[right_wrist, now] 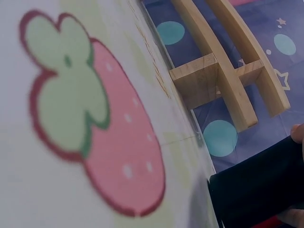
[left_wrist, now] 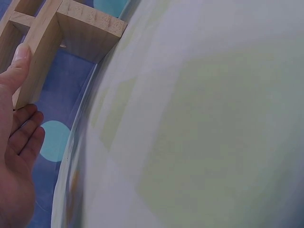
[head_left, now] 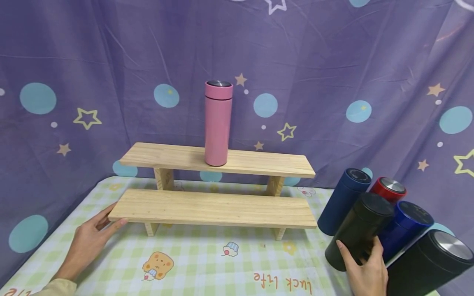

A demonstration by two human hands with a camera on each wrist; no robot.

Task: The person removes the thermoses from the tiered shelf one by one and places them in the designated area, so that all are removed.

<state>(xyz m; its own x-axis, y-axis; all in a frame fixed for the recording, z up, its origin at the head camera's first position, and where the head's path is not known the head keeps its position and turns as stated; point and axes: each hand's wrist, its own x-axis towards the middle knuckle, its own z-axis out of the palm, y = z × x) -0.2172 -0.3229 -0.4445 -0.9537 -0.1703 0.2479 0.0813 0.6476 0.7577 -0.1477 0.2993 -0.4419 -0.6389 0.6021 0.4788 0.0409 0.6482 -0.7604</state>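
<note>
My left hand (head_left: 90,236) grips the left end of the lower board of a two-step wooden shelf (head_left: 211,208). In the left wrist view its thumb (left_wrist: 21,57) lies along the board's front edge, the fingers around the end. My right hand (head_left: 370,269) holds a matte black thermos bottle (head_left: 359,230) around its lower half, thumb on the left side and fingers on the right. The bottle stands to the right of the shelf; its dark side (right_wrist: 259,183) shows in the right wrist view. A pink thermos bottle (head_left: 217,127) stands upright on the upper board.
Around the held bottle stand a dark blue bottle (head_left: 342,201), a red one (head_left: 389,189), a bright blue one (head_left: 403,230) and a larger black one with a silver lid (head_left: 426,267). A green checked cloth (head_left: 200,263) covers the table. A purple curtain (head_left: 314,53) hangs behind.
</note>
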